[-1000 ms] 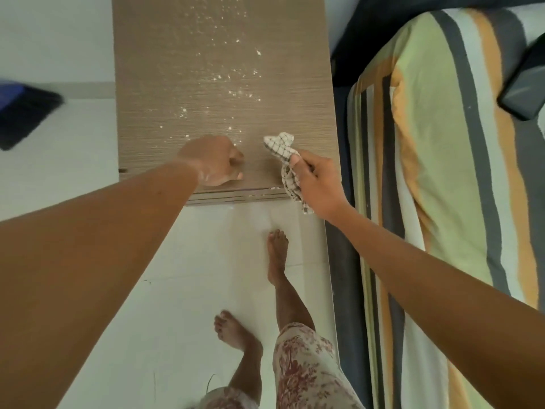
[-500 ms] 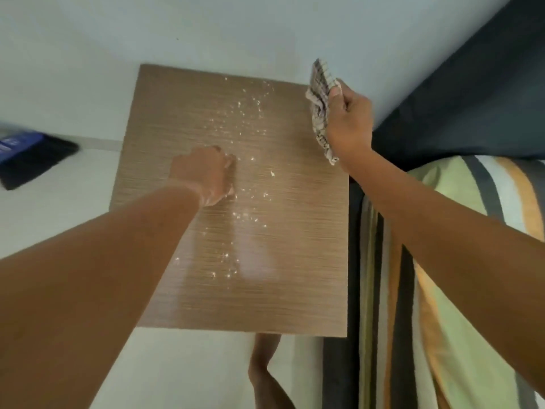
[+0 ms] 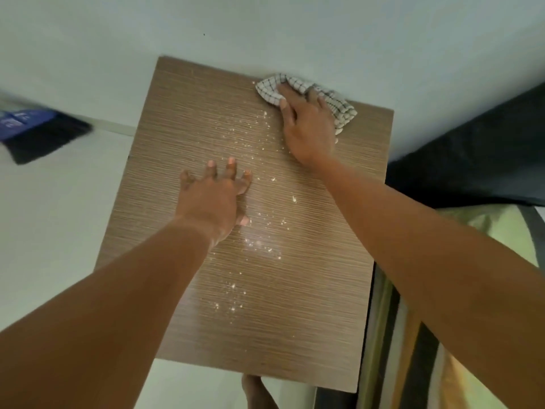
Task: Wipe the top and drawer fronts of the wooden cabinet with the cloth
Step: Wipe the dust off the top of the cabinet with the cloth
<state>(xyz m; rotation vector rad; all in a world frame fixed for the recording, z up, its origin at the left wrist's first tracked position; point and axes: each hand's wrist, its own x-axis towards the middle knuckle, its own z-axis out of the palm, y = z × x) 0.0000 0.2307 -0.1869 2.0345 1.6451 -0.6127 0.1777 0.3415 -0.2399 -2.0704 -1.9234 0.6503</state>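
Observation:
The wooden cabinet's top (image 3: 309, 320) fills the middle of the view, with white crumbs and dust scattered down its centre. A white checked cloth (image 3: 271, 88) lies bunched at the far right corner of the top, against the wall. My right hand (image 3: 306, 125) presses flat on the cloth, fingers spread over it. My left hand (image 3: 216, 199) rests palm down on the bare wood at the centre, fingers apart and holding nothing. The drawer fronts are hidden below the top.
A pale wall (image 3: 265, 31) runs behind the cabinet. A bed with a striped cover (image 3: 486, 231) and dark bedding (image 3: 472, 160) stands close along the right side. A black and blue object (image 3: 41, 134) lies on the white floor at the left. My foot (image 3: 256, 391) shows below the front edge.
My right hand has brought the cloth down from the air onto the far right corner of the top. My left hand has opened from a fist and now lies flat.

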